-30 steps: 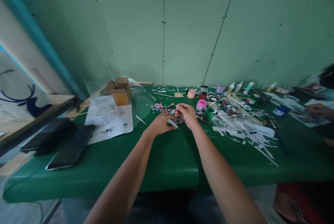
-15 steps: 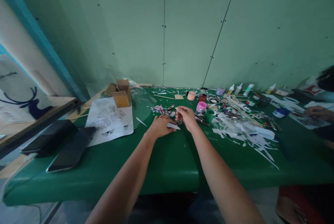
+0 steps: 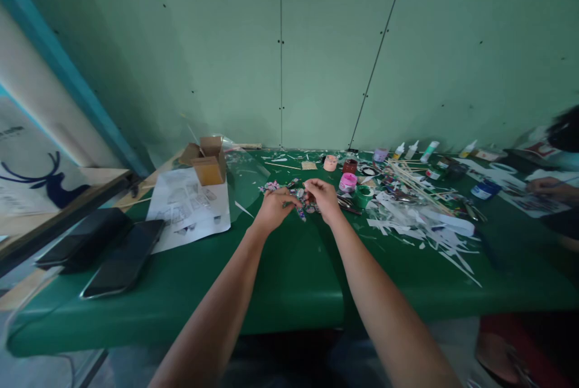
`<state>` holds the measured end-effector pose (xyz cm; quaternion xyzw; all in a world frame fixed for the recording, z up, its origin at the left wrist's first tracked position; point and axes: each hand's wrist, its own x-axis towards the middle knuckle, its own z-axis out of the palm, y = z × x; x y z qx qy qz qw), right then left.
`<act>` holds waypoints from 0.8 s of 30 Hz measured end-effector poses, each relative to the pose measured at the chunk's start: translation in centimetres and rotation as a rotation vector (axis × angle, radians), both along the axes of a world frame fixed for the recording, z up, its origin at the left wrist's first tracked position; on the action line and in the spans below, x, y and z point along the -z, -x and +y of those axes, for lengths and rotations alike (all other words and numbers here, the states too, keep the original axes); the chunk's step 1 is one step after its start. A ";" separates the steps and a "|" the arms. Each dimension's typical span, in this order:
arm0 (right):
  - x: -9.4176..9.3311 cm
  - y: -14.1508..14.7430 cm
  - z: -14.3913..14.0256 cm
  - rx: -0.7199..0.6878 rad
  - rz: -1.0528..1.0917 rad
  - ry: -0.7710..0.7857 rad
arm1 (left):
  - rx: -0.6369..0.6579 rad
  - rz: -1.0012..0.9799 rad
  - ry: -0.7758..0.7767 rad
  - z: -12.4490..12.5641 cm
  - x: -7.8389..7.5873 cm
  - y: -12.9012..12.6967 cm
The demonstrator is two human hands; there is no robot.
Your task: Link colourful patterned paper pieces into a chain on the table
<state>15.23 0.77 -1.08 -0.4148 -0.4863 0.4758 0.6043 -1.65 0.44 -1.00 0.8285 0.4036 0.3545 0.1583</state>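
Pale green panelled wall behind, green-covered table (image 3: 289,279) in front, cluttered along the far half. Left hand (image 3: 272,206) sat curled over the table's middle with fingers pinched narrow on a small multicoloured paper scrap (image 3: 300,213), which hung at the fingertips just above the cloth. Right hand (image 3: 320,195) was close beside it, almost touching, thumb and forefinger nipped together on something tiny; what exactly, could not tell. Scrap looked feather-light, thin, floppy, easy to tear or crease, so best pinched at an edge with fingertips, not squeezed. Its long axis seemed to run slanting down toward the person, lower tip pointing near-right, but it was too small to be sure. Just behind the hands lay a heap of coloured paper bits (image 3: 280,186). Further right: pink jar (image 3: 348,181), green tape roll (image 3: 363,196), brown jar (image 3: 350,165), bundle of wooden sticks (image 3: 414,180) lying diagonally, white paper offcuts (image 3: 420,225) spread wide, glue bottles (image 3: 414,149) upright by the wall. Left side: printed sheet (image 3: 190,210), open cardboard box (image 3: 208,162) on it, two dark phones (image 3: 104,249) near the table edge. Far right, another person's hand (image 3: 549,187) rested on a drawing, well apart.
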 end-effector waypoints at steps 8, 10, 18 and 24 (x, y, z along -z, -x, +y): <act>-0.4 0.4 -0.5 -0.002 -0.154 -0.146 | 0.034 -0.287 0.074 -0.3 -0.4 -0.3; -0.6 0.5 -0.6 -0.009 -0.163 -0.165 | 0.028 -0.301 0.100 -0.3 -0.3 -0.4; -1.7 1.1 -1.8 0.047 -0.363 -0.254 | -0.094 -0.565 0.232 1.0 1.3 -0.6; -1.6 1.3 -1.9 0.088 -0.474 -0.324 | -0.161 -0.442 0.099 1.1 1.3 -0.5</act>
